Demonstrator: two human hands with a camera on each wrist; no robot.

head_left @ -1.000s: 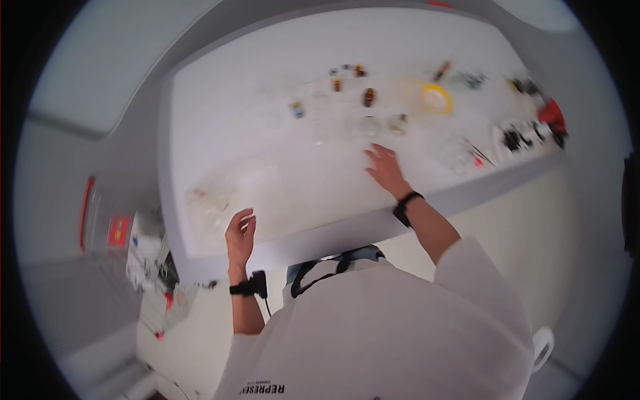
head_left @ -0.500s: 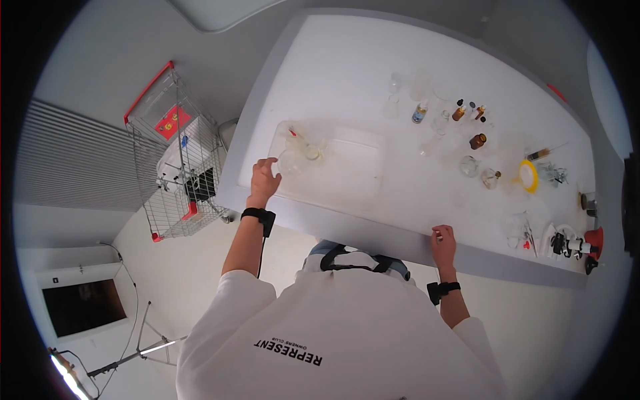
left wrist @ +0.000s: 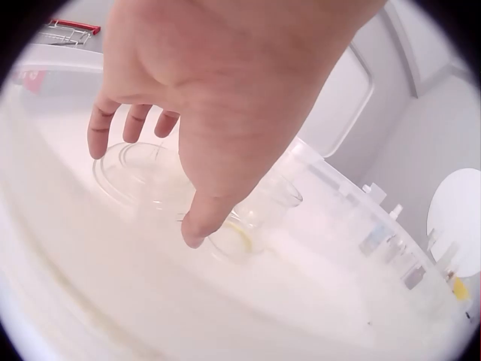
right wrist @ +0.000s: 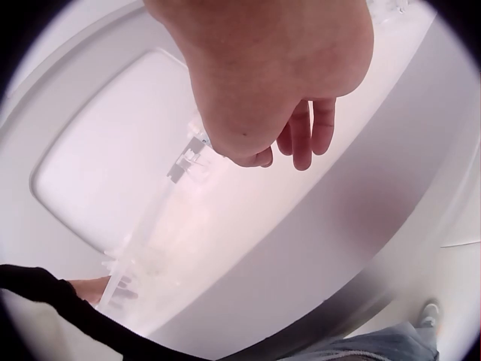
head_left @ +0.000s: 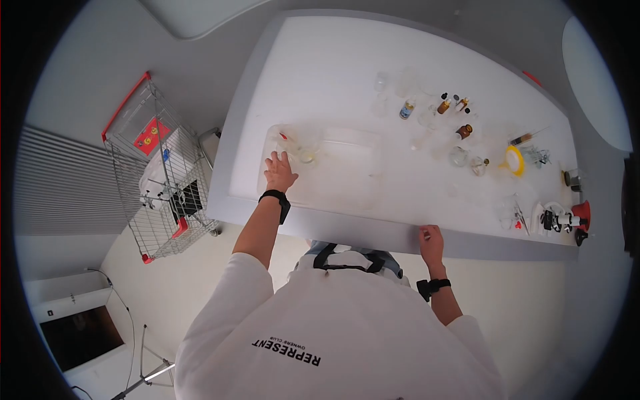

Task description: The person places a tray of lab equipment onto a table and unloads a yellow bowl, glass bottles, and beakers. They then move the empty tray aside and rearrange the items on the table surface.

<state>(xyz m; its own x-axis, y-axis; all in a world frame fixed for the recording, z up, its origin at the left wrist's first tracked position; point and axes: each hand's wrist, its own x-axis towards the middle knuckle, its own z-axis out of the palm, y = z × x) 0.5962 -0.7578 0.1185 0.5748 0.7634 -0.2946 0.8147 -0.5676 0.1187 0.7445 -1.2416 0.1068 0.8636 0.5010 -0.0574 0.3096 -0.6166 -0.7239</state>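
In the head view my left hand [head_left: 280, 172] hangs over the left end of a shallow clear tray [head_left: 347, 175] on the white table. Its fingers are spread and hold nothing. Clear glassware [head_left: 307, 155] lies in the tray just past the fingertips, one piece with a yellowish ring. Seen from the left wrist, the fingers point down at a round clear glass piece [left wrist: 120, 171], and the thumb overlaps more glassware. My right hand [head_left: 431, 242] idles at the table's front edge, fingers loosely curled, holding nothing.
Toward the right are a blue-labelled bottle [head_left: 407, 109], a brown bottle [head_left: 465, 131], a round clear flask [head_left: 458, 156] and a yellow ring [head_left: 514, 161]. A white and black instrument [head_left: 559, 220] stands at the right end. A wire shopping cart [head_left: 157, 190] is left of the table.
The view has swung left toward the tray and cart. My left hand has moved over the tray and spread its fingers; my right hand has drawn back to the table's front edge.
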